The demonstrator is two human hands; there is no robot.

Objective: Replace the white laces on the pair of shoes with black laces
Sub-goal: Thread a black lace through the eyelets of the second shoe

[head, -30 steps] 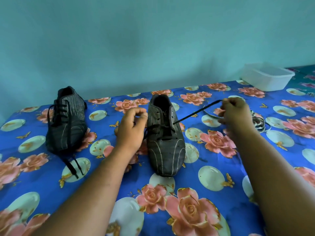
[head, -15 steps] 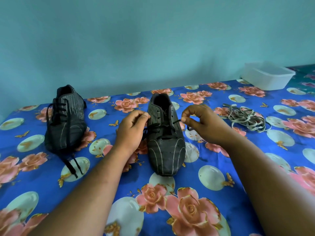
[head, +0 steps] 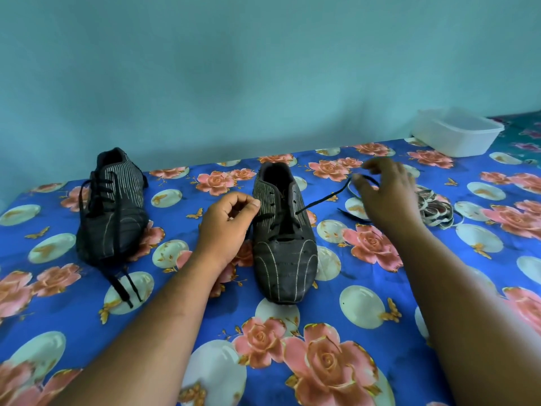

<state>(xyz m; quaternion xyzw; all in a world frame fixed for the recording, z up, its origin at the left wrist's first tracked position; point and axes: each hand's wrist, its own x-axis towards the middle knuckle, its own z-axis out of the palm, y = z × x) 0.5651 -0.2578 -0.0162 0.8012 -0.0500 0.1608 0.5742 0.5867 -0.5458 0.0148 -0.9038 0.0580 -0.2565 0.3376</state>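
Two dark striped shoes stand on the floral cloth. The left shoe (head: 114, 206) is laced in black, and its lace ends trail toward me. The middle shoe (head: 282, 232) is partly laced with a black lace (head: 322, 200) that runs from a right eyelet out to the right. My left hand (head: 229, 221) is beside this shoe's left edge, fingers curled, pinching the lace's other end. My right hand (head: 386, 197), blurred, hovers with fingers spread over the loose lace and holds nothing. A heap of white laces (head: 436, 213) lies right of that hand.
A white plastic container (head: 456, 133) sits at the far right near the wall. The blue floral cloth (head: 366, 317) covers the whole surface. A teal wall rises just behind the shoes.
My right hand pulled the lace taut to the right, came back to the shoe's eyelet, then let go. It now reaches right with open fingers. My left hand has stayed put.
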